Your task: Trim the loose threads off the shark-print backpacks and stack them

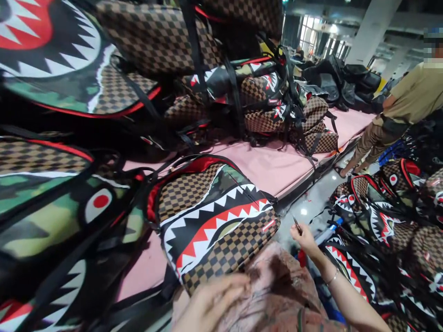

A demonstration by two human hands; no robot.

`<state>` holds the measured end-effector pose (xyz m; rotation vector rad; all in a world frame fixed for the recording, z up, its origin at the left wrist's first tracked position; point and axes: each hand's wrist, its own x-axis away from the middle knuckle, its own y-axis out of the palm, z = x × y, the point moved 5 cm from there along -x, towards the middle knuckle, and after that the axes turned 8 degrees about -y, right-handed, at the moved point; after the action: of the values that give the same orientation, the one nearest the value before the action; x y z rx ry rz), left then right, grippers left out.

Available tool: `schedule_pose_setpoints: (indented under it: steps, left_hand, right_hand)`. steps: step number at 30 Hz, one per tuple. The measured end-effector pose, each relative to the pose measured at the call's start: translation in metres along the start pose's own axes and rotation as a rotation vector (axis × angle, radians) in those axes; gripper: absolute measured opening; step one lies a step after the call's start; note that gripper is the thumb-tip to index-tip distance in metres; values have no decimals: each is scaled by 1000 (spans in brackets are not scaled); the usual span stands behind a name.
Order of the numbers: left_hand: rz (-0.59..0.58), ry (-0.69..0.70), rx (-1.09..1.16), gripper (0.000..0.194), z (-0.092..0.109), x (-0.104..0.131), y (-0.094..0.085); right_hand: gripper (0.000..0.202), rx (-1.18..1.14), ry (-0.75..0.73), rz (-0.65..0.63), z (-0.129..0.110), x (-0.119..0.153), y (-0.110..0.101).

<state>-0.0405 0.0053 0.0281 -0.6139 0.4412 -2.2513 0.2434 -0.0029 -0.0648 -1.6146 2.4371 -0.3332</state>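
In front of me a backpack (221, 221) lies tilted on the pink-covered table, with brown checks, camouflage and a red-and-white shark mouth. Its top shows red lining and seems to be unzipped. My left hand (218, 299), blurred, is just below its lower edge with the fingers loosely stretched and nothing visible in them; whether it touches the bag I cannot tell. Off the bag's right side, my right hand (304, 237) is closed around a thin dark pointed tool (296, 225), maybe thread snips or tweezers. A bracelet circles that wrist.
Similar backpacks (41, 198) crowd the left, and more are piled (263, 101) along the pink table covering (256, 161). Other bags (377, 230) heap on the floor at right. A person (398, 101) stands in the aisle beyond, near a pillar (374, 32).
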Motion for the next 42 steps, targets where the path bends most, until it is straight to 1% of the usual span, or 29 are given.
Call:
schedule_pose_setpoints:
  steps: [2, 4, 6, 8, 10, 12, 15, 18, 21, 24, 28, 31, 33, 35, 37, 38, 39, 41, 42]
  left_hand:
    - [97, 54, -61, 25, 23, -43, -17]
    - [178, 115, -151, 25, 40, -88, -25]
    - [166, 166, -236, 25, 49, -129, -20]
    - [125, 196, -264, 22, 51, -161, -11]
    - [68, 212, -275, 17, 50, -181, -2]
    - [16, 218, -282, 12, 49, -192, 5]
    - [-22, 209, -272, 8, 45, -198, 11]
    - [-24, 185, -236, 11, 39, -199, 14]
    - [-21, 165, -194, 13, 34, -199, 15]
    - [-12, 153, -162, 13, 33, -197, 14]
    - [15, 144, -126, 12, 35, -196, 14]
    - [68, 127, -88, 13, 32, -198, 12]
    - [147, 90, -65, 19, 27, -198, 6]
    - [250, 45, -55, 27, 21, -194, -2]
    - [343, 27, -60, 27, 17, -187, -10]
    - [370, 49, -74, 25, 18, -182, -12]
    - [377, 93, -100, 29, 19, -177, -13]
    - [320, 221, -187, 40, 26, -167, -8]
    - [271, 281, -243, 39, 30, -163, -4]
  right_hand:
    - [31, -8, 24, 9, 4, 2, 0]
    - [32, -25, 38, -7, 4, 8, 2]
    - [31, -47, 49, -37, 1, 15, 6]
    - [31, -71, 67, -65, -2, 20, 9]
    - [33, -83, 98, -72, -5, 24, 11]
    - [34, -87, 134, -48, -6, 26, 12]
    - [33, -120, 189, 5, -8, 26, 14]
    - [28, -123, 202, 12, -16, 23, 20]
    - [24, -55, 178, 0, -29, 17, 25]
    - [23, 24, 159, -18, -42, 9, 28]
    - [19, 107, 78, -62, -51, 0, 30]
    - [18, 55, 17, -69, -47, -4, 30]
    - [19, -34, 9, -22, -41, -6, 25]
    - [22, -123, 48, 50, -31, -6, 20]
    - [25, -190, 110, 84, -20, -5, 16]
    - [26, -216, 129, 84, -15, -4, 14]
    - [27, -236, 136, 74, -11, -3, 14]
    - [28, -236, 114, 59, -5, -2, 14]
    - [28, -216, 89, 52, -3, -1, 14]
